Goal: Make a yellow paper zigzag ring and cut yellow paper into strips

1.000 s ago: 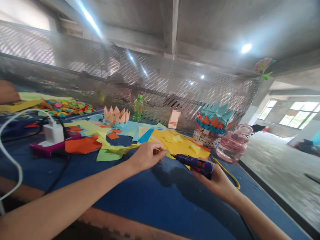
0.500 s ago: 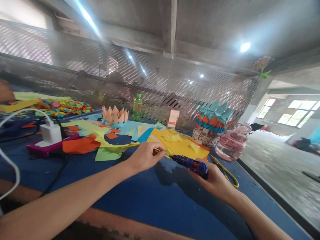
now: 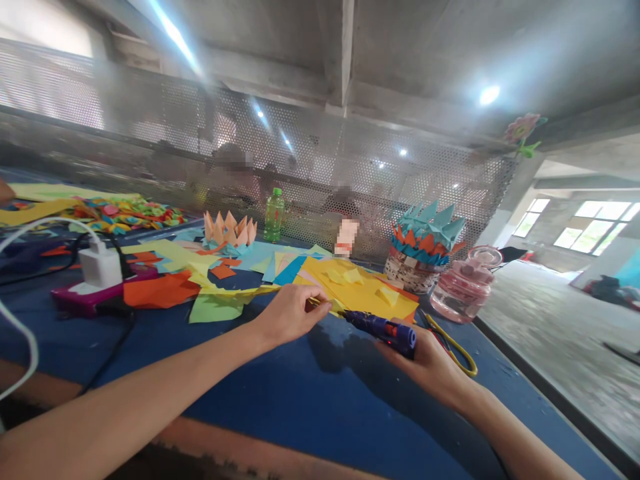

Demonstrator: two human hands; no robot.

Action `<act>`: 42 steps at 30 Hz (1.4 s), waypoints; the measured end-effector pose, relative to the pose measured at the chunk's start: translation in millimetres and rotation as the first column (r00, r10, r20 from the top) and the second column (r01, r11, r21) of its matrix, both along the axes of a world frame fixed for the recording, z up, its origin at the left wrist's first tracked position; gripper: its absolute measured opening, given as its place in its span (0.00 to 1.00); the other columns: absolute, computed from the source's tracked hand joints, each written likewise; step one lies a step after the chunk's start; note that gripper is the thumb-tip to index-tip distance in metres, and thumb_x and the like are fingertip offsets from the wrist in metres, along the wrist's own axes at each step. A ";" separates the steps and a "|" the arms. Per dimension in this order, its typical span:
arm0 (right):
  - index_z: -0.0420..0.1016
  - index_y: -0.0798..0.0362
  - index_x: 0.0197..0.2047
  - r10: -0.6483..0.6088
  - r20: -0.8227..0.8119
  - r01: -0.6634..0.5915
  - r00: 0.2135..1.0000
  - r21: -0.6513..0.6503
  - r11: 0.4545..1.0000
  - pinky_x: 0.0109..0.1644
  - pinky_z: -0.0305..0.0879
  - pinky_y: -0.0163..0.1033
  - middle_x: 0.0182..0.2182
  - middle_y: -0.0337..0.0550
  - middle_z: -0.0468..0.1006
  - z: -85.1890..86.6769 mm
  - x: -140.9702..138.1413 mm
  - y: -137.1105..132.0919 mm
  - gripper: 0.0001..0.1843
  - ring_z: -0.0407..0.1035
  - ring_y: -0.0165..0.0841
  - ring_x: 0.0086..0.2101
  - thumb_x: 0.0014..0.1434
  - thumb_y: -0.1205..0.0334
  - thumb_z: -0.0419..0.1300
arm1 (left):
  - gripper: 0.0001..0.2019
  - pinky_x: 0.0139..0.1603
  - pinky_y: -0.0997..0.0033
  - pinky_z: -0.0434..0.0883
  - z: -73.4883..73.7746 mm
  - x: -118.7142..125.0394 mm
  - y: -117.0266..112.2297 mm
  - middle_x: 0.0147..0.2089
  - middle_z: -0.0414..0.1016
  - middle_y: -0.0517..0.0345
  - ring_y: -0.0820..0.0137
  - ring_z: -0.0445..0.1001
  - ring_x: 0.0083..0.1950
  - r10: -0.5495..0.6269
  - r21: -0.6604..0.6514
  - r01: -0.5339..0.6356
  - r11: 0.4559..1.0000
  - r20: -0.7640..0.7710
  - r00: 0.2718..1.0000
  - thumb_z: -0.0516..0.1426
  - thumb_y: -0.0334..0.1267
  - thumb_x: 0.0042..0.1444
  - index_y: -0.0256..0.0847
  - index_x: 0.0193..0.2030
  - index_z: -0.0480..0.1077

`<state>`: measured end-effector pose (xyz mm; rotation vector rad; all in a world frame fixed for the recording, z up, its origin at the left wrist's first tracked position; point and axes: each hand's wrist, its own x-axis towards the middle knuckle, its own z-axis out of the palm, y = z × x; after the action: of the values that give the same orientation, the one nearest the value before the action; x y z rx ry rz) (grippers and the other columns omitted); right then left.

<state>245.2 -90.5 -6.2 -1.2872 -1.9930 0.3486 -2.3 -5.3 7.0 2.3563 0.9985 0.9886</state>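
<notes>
Between the fingertips of my left hand (image 3: 295,311) is a small piece of yellow paper (image 3: 336,308), partly hidden by the fingers. My right hand (image 3: 430,360) is closed around a dark blue glue gun (image 3: 383,329), its nozzle pointing left at the yellow piece. Whether the nozzle touches the paper I cannot tell. Just behind both hands lie yellow paper sheets (image 3: 370,303) with several small folded yellow pieces (image 3: 387,295) on top. Scissors with yellow handles (image 3: 463,360) rest beside my right hand.
A pink-tinted water bottle (image 3: 461,287) and a paper-decorated pot (image 3: 413,270) stand at the right. Peach folded paper points (image 3: 230,231) and a green bottle (image 3: 273,215) are behind. At left are a purple power strip (image 3: 85,301) with a white plug, cables, and another person's hand (image 3: 6,192).
My hands, the glue gun and the yellow piece hold almost the same position. At the far left, the other person's hand has moved partly out of view.
</notes>
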 end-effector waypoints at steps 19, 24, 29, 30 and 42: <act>0.73 0.50 0.33 -0.013 -0.031 0.012 0.999 -0.027 1.000 0.26 0.64 0.35 0.25 0.38 0.72 -3.8 0.8 -2.2 0.11 0.64 0.30 0.26 0.58 0.51 0.58 | 0.12 0.31 0.74 0.67 -0.9 -0.5 1.8 0.31 0.79 0.56 0.72 0.74 0.29 0.013 0.087 -0.013 0.996 0.008 1.000 0.52 0.41 0.56 0.38 0.33 0.75; 0.71 0.51 0.31 -0.017 -0.011 0.017 1.000 -0.038 0.999 0.25 0.62 0.34 0.25 0.37 0.69 -3.5 0.6 -2.8 0.12 0.61 0.29 0.25 0.58 0.51 0.57 | 0.12 0.31 0.74 0.67 -0.2 -0.9 1.6 0.32 0.79 0.55 0.72 0.74 0.30 0.013 0.101 -0.014 0.995 0.012 1.000 0.52 0.41 0.56 0.39 0.33 0.75; 0.67 0.51 0.30 -0.031 0.045 0.034 0.998 -0.054 0.998 0.25 0.59 0.33 0.24 0.35 0.65 -1.6 1.2 -3.8 0.12 0.57 0.27 0.24 0.60 0.53 0.56 | 0.12 0.32 0.74 0.67 0.2 -1.5 1.1 0.33 0.79 0.56 0.72 0.75 0.30 0.023 0.113 -0.024 0.993 0.015 1.000 0.52 0.42 0.57 0.38 0.33 0.74; 0.66 0.51 0.30 -0.033 0.055 0.036 0.998 -0.050 0.998 0.25 0.59 0.33 0.24 0.35 0.64 -1.3 1.3 -4.0 0.12 0.57 0.27 0.24 0.60 0.53 0.56 | 0.12 0.32 0.74 0.67 0.2 -1.6 1.2 0.34 0.79 0.56 0.72 0.75 0.30 0.026 0.115 -0.027 0.993 0.015 1.000 0.52 0.42 0.57 0.38 0.33 0.74; 0.64 0.52 0.29 -0.043 0.051 0.047 0.998 -0.072 0.996 0.26 0.57 0.32 0.25 0.35 0.62 -0.4 1.9 -4.7 0.13 0.55 0.27 0.25 0.61 0.52 0.55 | 0.13 0.36 0.73 0.69 0.3 -2.8 4.6 0.36 0.80 0.55 0.71 0.76 0.32 0.070 0.124 -0.071 0.990 0.017 0.997 0.52 0.44 0.58 0.39 0.35 0.74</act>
<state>247.1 -95.3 -6.6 -1.3968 -2.0053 0.3744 -5.1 -0.8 7.3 2.4265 1.0499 1.1207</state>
